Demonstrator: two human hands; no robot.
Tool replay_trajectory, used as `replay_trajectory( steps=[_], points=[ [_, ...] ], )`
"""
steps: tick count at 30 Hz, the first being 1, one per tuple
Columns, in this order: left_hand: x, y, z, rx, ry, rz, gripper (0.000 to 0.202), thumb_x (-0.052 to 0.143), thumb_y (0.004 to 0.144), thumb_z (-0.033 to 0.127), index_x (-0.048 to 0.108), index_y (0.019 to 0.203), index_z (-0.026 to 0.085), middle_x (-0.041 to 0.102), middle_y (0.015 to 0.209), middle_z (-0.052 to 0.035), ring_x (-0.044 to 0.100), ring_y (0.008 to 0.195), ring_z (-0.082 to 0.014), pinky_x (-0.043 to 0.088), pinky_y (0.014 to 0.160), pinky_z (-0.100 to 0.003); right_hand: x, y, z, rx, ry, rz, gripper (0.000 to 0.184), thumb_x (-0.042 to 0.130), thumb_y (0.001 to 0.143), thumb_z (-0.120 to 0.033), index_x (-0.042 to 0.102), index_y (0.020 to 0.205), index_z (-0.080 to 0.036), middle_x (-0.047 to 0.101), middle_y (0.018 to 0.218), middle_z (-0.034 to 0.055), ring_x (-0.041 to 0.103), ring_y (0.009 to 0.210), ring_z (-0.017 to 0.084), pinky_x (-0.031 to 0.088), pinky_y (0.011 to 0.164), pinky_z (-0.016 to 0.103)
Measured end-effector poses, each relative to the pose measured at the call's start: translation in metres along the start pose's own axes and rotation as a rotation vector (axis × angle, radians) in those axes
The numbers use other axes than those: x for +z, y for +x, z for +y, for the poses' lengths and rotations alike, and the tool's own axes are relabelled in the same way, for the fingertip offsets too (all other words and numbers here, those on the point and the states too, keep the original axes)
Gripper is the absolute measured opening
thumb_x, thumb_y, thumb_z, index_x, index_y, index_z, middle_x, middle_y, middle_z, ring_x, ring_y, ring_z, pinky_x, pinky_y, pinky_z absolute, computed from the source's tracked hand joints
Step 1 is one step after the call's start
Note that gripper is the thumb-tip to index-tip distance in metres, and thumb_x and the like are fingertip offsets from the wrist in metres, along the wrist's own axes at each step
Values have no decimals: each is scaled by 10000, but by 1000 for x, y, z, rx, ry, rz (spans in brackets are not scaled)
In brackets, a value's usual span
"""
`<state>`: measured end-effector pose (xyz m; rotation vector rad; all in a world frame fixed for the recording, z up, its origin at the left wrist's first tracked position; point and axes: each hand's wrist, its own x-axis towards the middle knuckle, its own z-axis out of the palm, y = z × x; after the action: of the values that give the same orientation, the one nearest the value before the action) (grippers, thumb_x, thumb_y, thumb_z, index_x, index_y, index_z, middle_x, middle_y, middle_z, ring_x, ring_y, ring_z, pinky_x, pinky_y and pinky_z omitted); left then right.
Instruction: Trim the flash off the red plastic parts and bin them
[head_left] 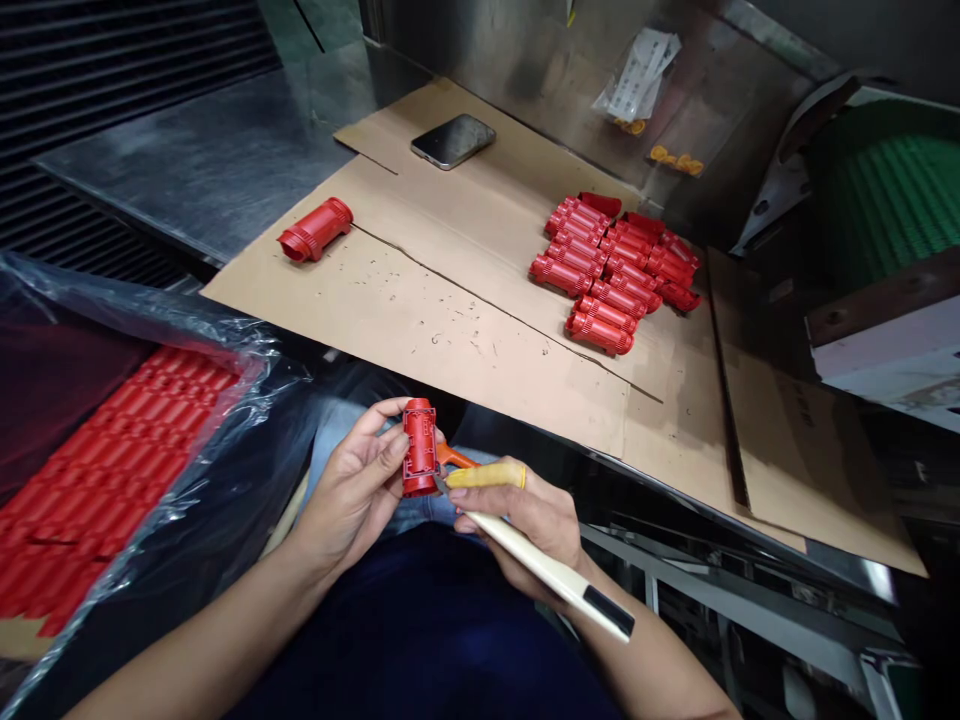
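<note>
My left hand (364,480) is closed around a red plastic housing (420,450), a short tube-like part held upright with its hollow, ribbed side facing me. In my right hand (517,510) is a craft knife (540,565) with a long cream handle and a black end. Its blade tip touches or nearly touches the housing's lower right edge. A yellow finger cover (487,475) wraps my right index finger. An orange piece (454,457) shows behind the housing, beside that finger; its kind is unclear.
Cardboard (480,270) covers the bench, with small shavings on it. A single red housing (316,230) lies at its left, a stack of red housings (600,270) at its right, and a phone (454,141) at the back. A plastic-lined box (255,350) of red parts stands left.
</note>
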<state>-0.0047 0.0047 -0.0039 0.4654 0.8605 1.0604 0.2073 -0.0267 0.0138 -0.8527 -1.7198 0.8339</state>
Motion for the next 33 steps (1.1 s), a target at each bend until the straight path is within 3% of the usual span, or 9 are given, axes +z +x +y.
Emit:
replay_trajectory(
  steps=[15,20,24,26,28,30,33],
  points=[
    [3,0,-2,-53,-20,32,436,885,927,314,703,1310,212,823,1017,-82,787,850,-187,659,799,-272,-3,3,4,13,28,-44,195,780,1027,-178,781,1222,-178,834,1154,119,818,1073,230,708,952,359],
    [5,0,-3,-91,-28,85,407,882,937,302,720,1297,203,814,1019,-70,767,816,-161,652,732,-241,-4,10,6,-194,-249,-148,185,682,1077,-151,712,1256,-183,817,1123,114,800,1010,226,722,900,375],
    [7,0,-3,-120,-59,123,402,923,893,282,747,1240,183,806,1063,-60,760,796,-144,645,684,-214,-3,8,10,-310,-480,-206,265,654,1064,-91,695,1323,-132,795,1240,165,788,1059,249,715,902,392],
    [8,0,-3,-137,-58,111,436,940,870,298,742,1240,180,804,1038,-61,757,741,-159,653,636,-245,-2,3,14,-277,-492,-87,340,658,1055,-83,685,1391,-131,774,1283,183,778,1096,265,715,874,391],
    [8,0,-1,-155,-48,98,449,927,880,318,730,1259,179,801,991,-70,754,693,-180,650,597,-276,-1,-1,17,-178,-439,130,392,673,1039,-64,691,1416,-167,766,1309,178,779,1114,266,715,874,391],
    [9,0,0,-184,-57,101,430,890,911,314,728,1285,175,803,972,-90,755,687,-193,631,578,-273,0,-2,16,-46,-303,275,352,711,1022,-67,744,1340,-211,792,1262,144,797,1099,254,716,914,396],
    [9,2,3,-255,-104,82,388,813,945,295,759,1303,157,796,899,-105,662,550,-136,490,452,-189,0,2,11,75,-20,145,210,796,1002,-141,807,1194,-224,835,1157,102,823,1055,234,717,942,372]
  ],
)
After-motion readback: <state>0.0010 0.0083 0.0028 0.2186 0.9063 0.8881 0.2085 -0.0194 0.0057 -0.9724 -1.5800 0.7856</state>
